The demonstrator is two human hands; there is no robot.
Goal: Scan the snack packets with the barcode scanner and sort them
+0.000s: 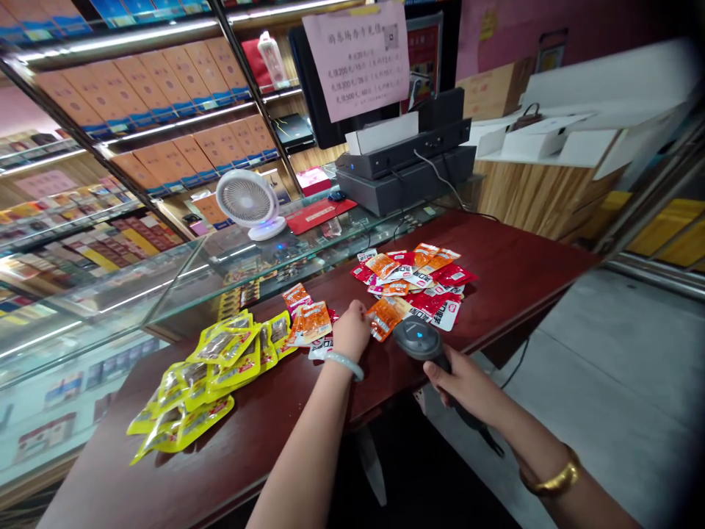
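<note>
My right hand [463,378] is wrapped around the handle of a dark barcode scanner [418,338], whose head has a small blue light. Close to the scanner's head, my left hand [352,330] has its fingers curled in a pinch at the edge of an orange snack packet [385,317]; the fingertips are partly hidden. Behind that packet lies a pile of red, orange and white snack packets [424,268]. Just left of my left hand is a smaller group of orange and white packets [310,320]. Yellow snack pouches [220,360] are heaped further left on the dark red table [264,433].
A glass display counter [203,286] runs behind the table. On it stand a white fan [249,198], a red mat [320,215] and a dark cash register unit [407,165] with cables. Boxed goods [143,88] fill the shelves behind. Grey floor shows at right.
</note>
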